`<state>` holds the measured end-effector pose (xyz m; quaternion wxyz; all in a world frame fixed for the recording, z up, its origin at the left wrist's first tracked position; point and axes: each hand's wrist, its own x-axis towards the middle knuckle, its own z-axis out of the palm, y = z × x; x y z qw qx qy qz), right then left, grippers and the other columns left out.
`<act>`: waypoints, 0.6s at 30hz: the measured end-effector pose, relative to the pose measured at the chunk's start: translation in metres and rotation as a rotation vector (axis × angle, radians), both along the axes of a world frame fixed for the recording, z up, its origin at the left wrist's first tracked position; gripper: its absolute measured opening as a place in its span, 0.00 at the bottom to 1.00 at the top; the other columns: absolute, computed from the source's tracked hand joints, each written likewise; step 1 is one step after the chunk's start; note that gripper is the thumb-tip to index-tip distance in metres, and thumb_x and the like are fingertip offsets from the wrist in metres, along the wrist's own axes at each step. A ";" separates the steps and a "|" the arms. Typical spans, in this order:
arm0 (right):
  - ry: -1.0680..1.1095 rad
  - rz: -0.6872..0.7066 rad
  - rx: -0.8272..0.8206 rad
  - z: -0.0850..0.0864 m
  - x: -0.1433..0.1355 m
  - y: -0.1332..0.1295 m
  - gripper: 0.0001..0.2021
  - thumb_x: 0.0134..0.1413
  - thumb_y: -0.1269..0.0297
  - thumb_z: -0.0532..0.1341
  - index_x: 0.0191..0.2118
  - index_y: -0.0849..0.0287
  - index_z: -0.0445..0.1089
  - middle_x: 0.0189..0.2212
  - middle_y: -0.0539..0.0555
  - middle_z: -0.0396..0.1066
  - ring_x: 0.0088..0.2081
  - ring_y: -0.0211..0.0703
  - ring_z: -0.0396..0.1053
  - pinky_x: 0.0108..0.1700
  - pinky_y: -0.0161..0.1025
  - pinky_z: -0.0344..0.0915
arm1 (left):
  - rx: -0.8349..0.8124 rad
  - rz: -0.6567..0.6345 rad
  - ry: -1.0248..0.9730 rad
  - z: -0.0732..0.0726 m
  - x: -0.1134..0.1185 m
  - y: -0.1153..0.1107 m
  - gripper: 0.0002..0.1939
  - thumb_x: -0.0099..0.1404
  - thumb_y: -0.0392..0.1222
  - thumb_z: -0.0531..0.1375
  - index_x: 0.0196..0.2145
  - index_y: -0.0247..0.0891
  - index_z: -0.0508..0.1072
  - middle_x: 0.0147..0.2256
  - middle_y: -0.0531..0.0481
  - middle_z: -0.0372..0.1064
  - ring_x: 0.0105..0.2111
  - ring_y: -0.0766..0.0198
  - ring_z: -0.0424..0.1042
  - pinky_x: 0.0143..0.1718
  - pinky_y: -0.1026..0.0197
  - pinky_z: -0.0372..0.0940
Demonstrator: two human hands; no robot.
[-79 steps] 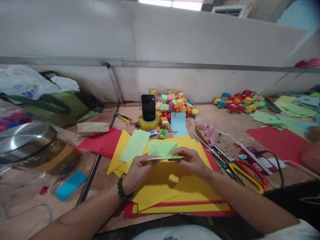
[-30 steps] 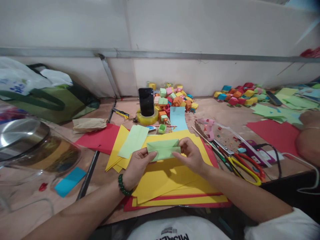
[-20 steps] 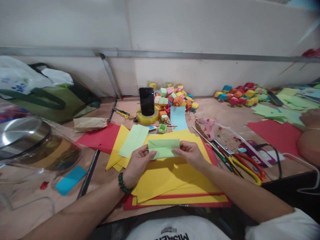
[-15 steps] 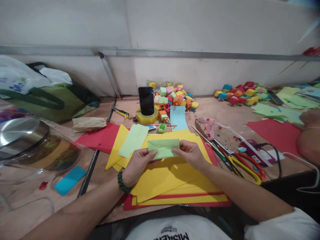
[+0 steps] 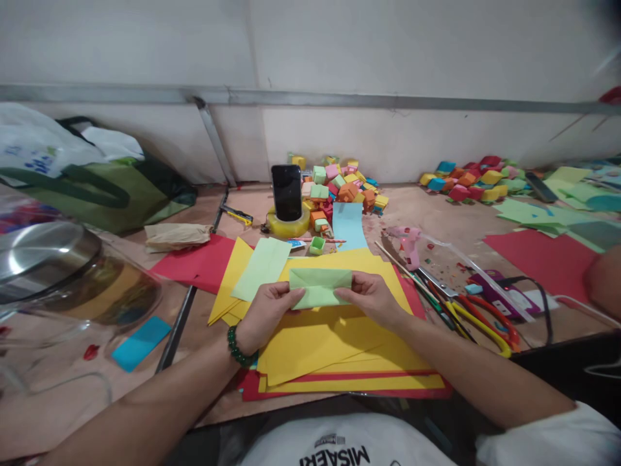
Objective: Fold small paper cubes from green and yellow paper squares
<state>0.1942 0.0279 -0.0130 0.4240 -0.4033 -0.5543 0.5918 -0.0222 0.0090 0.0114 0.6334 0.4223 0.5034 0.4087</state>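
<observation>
A creased piece of light green paper point(image 5: 320, 287) is held level between both hands, above a stack of yellow sheets point(image 5: 334, 349). My left hand point(image 5: 266, 309) pinches its left end, thumb in front and fingers behind. At the opposite end, my right hand point(image 5: 373, 298) grips the paper in the same way. A green bead bracelet point(image 5: 239, 346) circles my left wrist. Beyond the left hand lies another light green sheet point(image 5: 262, 266). A small green paper box point(image 5: 317, 245) stands just past the held paper.
A phone point(image 5: 286, 192) leans upright on a tape roll point(image 5: 288, 222), beside a heap of colourful paper cubes point(image 5: 347, 192). To the right lie a pink glue gun point(image 5: 409, 244) and scissors point(image 5: 485, 320). A lidded glass jar point(image 5: 116, 285) stands left. Another person's hand point(image 5: 604, 281) shows at far right.
Both hands keep the same hold on the green paper. The view has shifted slightly, and the other person's hand at the far right has moved nearly out of the picture.
</observation>
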 end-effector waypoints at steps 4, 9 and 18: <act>0.008 0.071 -0.049 0.005 -0.001 0.001 0.19 0.43 0.54 0.70 0.38 0.61 0.76 0.33 0.54 0.77 0.33 0.42 0.73 0.35 0.38 0.72 | 0.034 0.001 0.024 -0.002 -0.001 0.001 0.24 0.40 0.58 0.71 0.23 0.33 0.77 0.22 0.51 0.71 0.24 0.66 0.66 0.25 0.65 0.64; 0.025 0.069 -0.101 0.006 -0.002 0.002 0.18 0.41 0.54 0.71 0.35 0.63 0.77 0.31 0.53 0.76 0.30 0.41 0.72 0.34 0.39 0.72 | 0.014 -0.018 0.014 0.003 0.000 0.000 0.23 0.39 0.56 0.72 0.24 0.33 0.77 0.23 0.51 0.71 0.25 0.66 0.67 0.25 0.66 0.65; -0.019 0.056 0.018 0.001 0.001 0.001 0.19 0.45 0.56 0.69 0.40 0.64 0.76 0.36 0.57 0.77 0.35 0.43 0.73 0.37 0.38 0.71 | -0.014 -0.049 0.065 0.002 -0.004 0.002 0.24 0.39 0.59 0.70 0.21 0.33 0.73 0.21 0.53 0.67 0.24 0.68 0.65 0.26 0.66 0.65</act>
